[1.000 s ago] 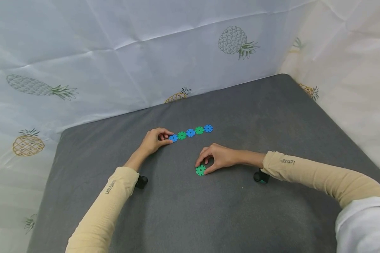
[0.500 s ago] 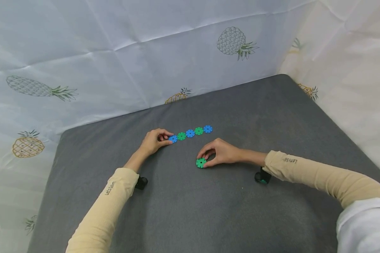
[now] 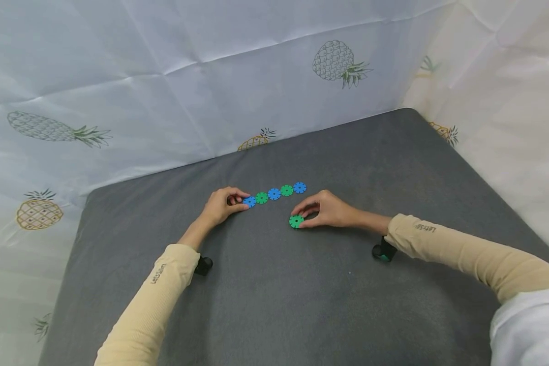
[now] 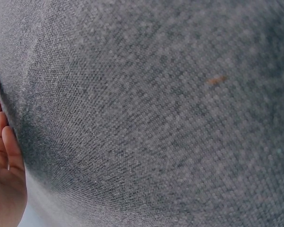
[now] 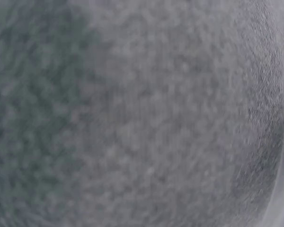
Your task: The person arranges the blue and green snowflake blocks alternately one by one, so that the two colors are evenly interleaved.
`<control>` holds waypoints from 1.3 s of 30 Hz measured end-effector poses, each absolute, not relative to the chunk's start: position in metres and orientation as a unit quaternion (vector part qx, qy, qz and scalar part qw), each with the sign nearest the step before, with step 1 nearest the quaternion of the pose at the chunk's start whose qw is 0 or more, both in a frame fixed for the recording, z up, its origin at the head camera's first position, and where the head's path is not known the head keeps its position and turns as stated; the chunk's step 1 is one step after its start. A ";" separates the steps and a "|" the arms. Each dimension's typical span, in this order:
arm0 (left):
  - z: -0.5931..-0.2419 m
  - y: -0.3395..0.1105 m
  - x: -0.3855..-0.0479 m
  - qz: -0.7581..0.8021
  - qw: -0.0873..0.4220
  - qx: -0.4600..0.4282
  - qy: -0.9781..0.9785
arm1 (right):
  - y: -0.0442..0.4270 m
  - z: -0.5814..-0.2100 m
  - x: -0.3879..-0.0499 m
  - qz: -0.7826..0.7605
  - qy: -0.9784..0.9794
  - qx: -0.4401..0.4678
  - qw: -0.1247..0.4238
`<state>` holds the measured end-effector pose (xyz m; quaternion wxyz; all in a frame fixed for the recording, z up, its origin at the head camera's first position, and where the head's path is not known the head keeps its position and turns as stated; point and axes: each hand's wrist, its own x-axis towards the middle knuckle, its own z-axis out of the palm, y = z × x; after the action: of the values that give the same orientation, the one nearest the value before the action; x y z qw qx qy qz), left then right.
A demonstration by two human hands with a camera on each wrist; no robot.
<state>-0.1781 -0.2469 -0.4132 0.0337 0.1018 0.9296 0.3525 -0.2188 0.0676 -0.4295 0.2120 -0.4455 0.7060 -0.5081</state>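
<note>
In the head view, a row of notched plastic discs runs slantwise over the grey cloth, blue and green by turns. My left hand point(image 3: 222, 205) pinches the blue disc point(image 3: 249, 202) at the row's left end between thumb and finger. From there the row goes on with a green disc point(image 3: 262, 198), a blue disc point(image 3: 274, 194), another green disc point(image 3: 286, 190) and a blue disc point(image 3: 299, 187) at the right end. Just in front of the row, my right hand point(image 3: 328, 210) pinches a separate green disc point(image 3: 296, 221) by its edge. The left wrist view catches only part of the left hand point(image 4: 7, 161).
The grey cloth-covered table point(image 3: 274, 305) extends around both hands. A white curtain point(image 3: 164, 101) printed with pineapples hangs behind its back edge and along the right side. Black wrist cameras sit under the left cuff point(image 3: 203, 266) and right cuff point(image 3: 384, 250).
My right hand has carried the green disc away from me and slightly right, closer to the row. The left hand stays on the end blue disc, and the row keeps its place.
</note>
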 end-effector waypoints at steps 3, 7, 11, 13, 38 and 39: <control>-0.412 -0.247 -0.177 0.353 0.034 0.100 0.930 | 0.070 -0.430 -0.221 -0.516 0.710 -0.430 0.212; -0.412 -0.247 -0.177 0.351 0.034 0.097 0.931 | 0.073 -0.429 -0.224 -0.522 0.715 -0.417 0.206; -0.413 -0.246 -0.177 0.351 0.035 0.093 0.931 | 0.077 -0.430 -0.227 -0.529 0.715 -0.409 0.202; -0.414 -0.246 -0.177 0.351 0.034 0.093 0.931 | 0.080 -0.431 -0.229 -0.532 0.716 -0.405 0.202; -0.414 -0.247 -0.178 0.350 0.030 0.102 0.931 | 0.106 -0.428 -0.256 -0.564 0.732 -0.337 0.179; -0.414 -0.247 -0.178 0.350 0.030 0.101 0.931 | 0.107 -0.428 -0.258 -0.565 0.733 -0.333 0.178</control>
<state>-0.1781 -0.2473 -0.4141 0.0301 0.1014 0.9308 0.3500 -0.2578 0.1071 -0.4282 0.1780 -0.3328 0.7335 -0.5653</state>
